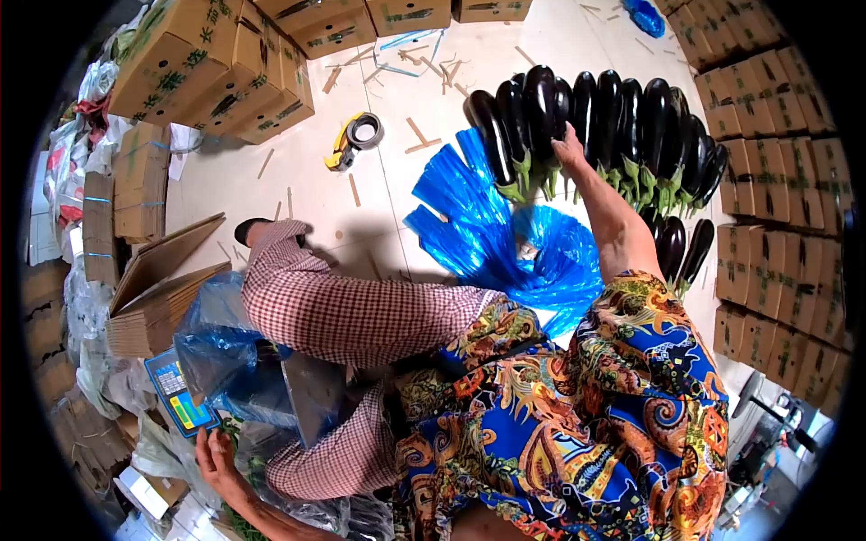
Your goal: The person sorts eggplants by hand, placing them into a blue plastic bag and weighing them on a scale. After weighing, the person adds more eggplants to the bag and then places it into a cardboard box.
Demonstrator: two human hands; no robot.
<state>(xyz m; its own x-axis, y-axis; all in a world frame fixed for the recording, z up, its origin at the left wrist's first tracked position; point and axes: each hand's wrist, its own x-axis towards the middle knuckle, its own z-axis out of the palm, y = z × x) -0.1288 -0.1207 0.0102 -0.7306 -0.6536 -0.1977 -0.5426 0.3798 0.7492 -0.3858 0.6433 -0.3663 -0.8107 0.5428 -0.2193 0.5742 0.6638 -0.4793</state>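
Dark purple eggplants with green stems (pixel 607 117) lie side by side in a curved row on the floor. My right hand (pixel 568 149) is closed at the lower part of an eggplant (pixel 540 95) near the left part of the row; its far fingers are partly hidden. Blue plastic bags (pixel 478 212) are fanned out below the row. At the lower left, my left hand (pixel 215 455) is empty with its fingers apart, beside the edge of a blue scale keypad (pixel 179 388). Clear bluish plastic (pixel 216 347) covers part of the scale's metal plate (pixel 314 392).
A yellow tape dispenser (pixel 350 142) lies on the floor (pixel 361 234) among brown strips. Carton stacks stand at the upper left (pixel 203 72) and right (pixel 780 171). Flat cardboard (pixel 167 261) leans at the left. More eggplants (pixel 695 252) lie near my right sleeve.
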